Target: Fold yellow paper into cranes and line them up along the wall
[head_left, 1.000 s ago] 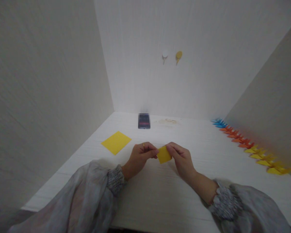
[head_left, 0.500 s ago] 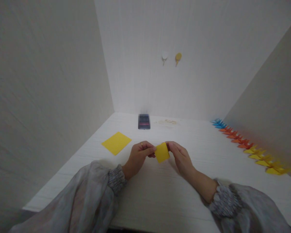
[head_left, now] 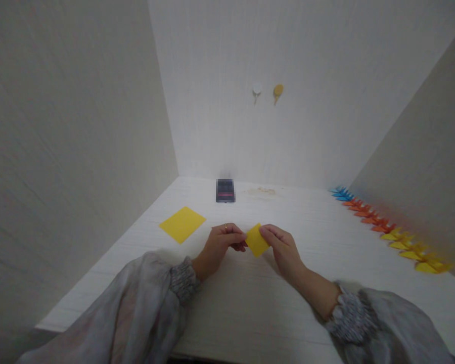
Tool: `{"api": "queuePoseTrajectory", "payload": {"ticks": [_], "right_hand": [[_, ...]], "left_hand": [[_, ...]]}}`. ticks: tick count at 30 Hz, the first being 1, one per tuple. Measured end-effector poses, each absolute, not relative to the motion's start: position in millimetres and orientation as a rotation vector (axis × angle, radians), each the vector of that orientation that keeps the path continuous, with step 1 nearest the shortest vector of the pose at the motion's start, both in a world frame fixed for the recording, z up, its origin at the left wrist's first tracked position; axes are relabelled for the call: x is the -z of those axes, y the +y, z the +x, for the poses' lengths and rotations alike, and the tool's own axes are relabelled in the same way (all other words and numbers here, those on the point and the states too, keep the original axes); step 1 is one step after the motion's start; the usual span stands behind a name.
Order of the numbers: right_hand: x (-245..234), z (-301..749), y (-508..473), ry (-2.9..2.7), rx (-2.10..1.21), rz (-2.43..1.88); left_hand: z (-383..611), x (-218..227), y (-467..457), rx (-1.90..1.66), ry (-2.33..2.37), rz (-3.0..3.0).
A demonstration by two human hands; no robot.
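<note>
Between my hands is a small yellow square of folded paper (head_left: 257, 241), tilted with one corner pointing down. My left hand (head_left: 224, 243), wearing a ring, pinches its left corner between thumb and fingers. At the upper right edge my right hand (head_left: 282, 246) grips it, thumb on the near face; the fingers behind are mostly hidden. A larger yellow sheet of paper (head_left: 182, 224) lies flat on the table, left of my left hand.
A dark, blurred-out flat device (head_left: 225, 191) lies near the back wall. Folded paper figures in blue (head_left: 342, 193), orange-red (head_left: 369, 214) and yellow (head_left: 417, 250) line the right side of the white table (head_left: 242, 313). Two hooks (head_left: 278, 91) are fixed to the back wall.
The folded paper has shifted slightly right and turned so that it stands more like a diamond. My right thumb now lies over its upper edge, and my left hand has followed a little to the right.
</note>
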State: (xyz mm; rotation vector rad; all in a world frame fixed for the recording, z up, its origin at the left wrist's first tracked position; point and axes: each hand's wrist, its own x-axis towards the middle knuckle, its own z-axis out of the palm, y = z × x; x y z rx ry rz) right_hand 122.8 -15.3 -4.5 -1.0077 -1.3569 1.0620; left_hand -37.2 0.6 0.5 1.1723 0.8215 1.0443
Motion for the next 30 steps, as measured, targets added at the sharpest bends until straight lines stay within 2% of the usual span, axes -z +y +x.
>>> {"api": "queuePoseTrajectory", "payload": {"ticks": [6,10,17,24,30], "right_hand": [[12,125,-14,-1.343,-1.246,-0.986],[20,123,-13,-1.404,-1.303,-1.031],[19,122,-11,-1.572,-1.169,-1.145],[22,128,-5,-1.451,-1.279,-1.069],[15,126,-5,-1.431,-1.249,-1.071]], "left_hand": [[-43,2,7,-0.846,0.716,1.257],[-38,5,7,-0.897,0.745,1.272],[-36,10,8,-0.965,0.776,1.276],[-36,7,9,-1.096,0.851,1.201],[-33,6,8,-1.135,0.864,1.155]]}}
